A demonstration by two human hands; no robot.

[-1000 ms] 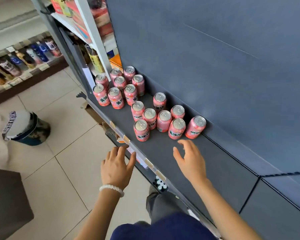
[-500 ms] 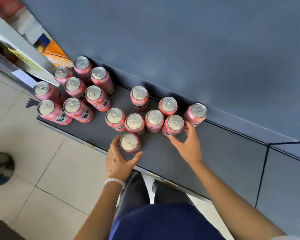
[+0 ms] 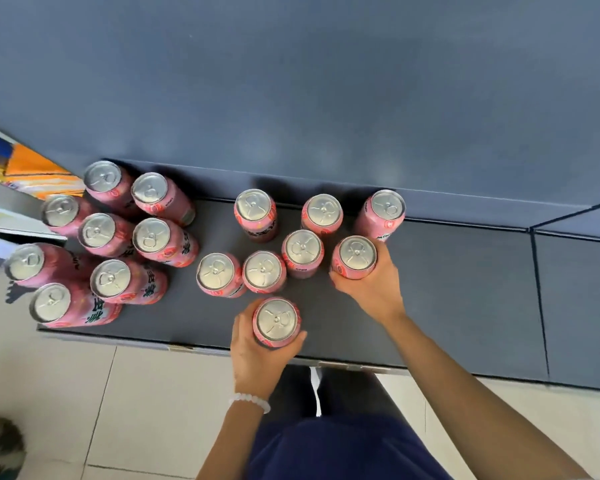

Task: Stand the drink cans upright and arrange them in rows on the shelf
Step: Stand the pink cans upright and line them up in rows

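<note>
Both hands are wrapped around pink cans standing on the dark shelf: left hand grips the front can near the edge, right hand grips another can beside the middle cluster. A tighter left group stands upright too.

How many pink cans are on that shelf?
16. Eight cans cluster at the left end; six stand mid-shelf toward the back wall; the left hand grips one, the right hand another. None seem hidden.

Bare forearms, white beaded bracelet on left wrist, navy top, dark trousers
</note>
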